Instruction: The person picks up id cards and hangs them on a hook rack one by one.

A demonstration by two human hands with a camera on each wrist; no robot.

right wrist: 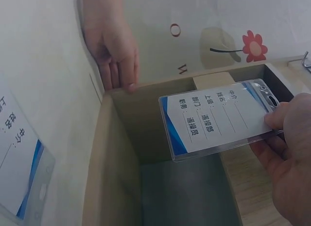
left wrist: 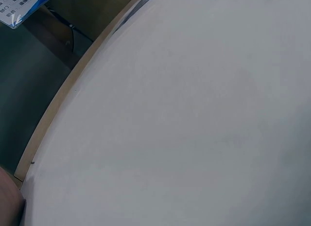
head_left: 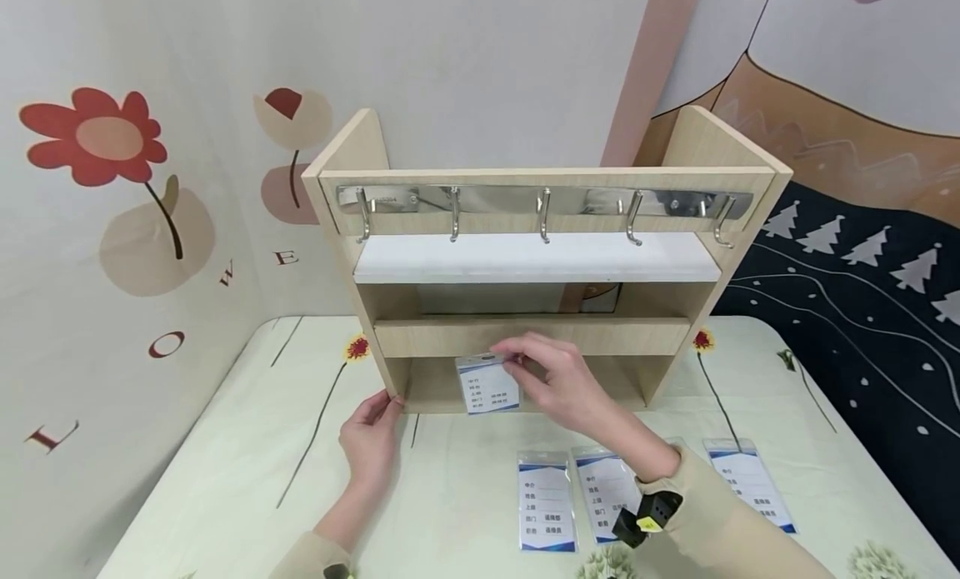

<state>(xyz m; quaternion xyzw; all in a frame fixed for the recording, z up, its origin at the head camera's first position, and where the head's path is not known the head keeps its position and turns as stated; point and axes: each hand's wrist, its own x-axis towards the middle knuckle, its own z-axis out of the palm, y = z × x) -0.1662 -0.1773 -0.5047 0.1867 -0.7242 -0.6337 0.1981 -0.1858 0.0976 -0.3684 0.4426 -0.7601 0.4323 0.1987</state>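
My right hand (head_left: 551, 375) pinches the top edge of a clear badge holder (head_left: 489, 387) between thumb and fingers. The holder's white card has blue corners and printed lines; it is held in front of the lower compartment of a wooden shelf (head_left: 532, 339). At the shelf's lower left corner, my left hand (head_left: 371, 437) grips the edge of the side panel. From the right wrist, the badge holder (right wrist: 218, 119) is seen tilted above the compartment, with the left hand (right wrist: 114, 48) beyond it. Only part of a left-hand finger (left wrist: 9, 201) shows in the left wrist view.
Several more badge holders (head_left: 546, 504) lie on the pale flowered tablecloth (head_left: 450, 496), some partly under my right forearm. A metal strip with several hooks (head_left: 543, 202) runs along the shelf's upper front, above a white board (head_left: 536, 258). A printed curtain (head_left: 480, 71) hangs behind.
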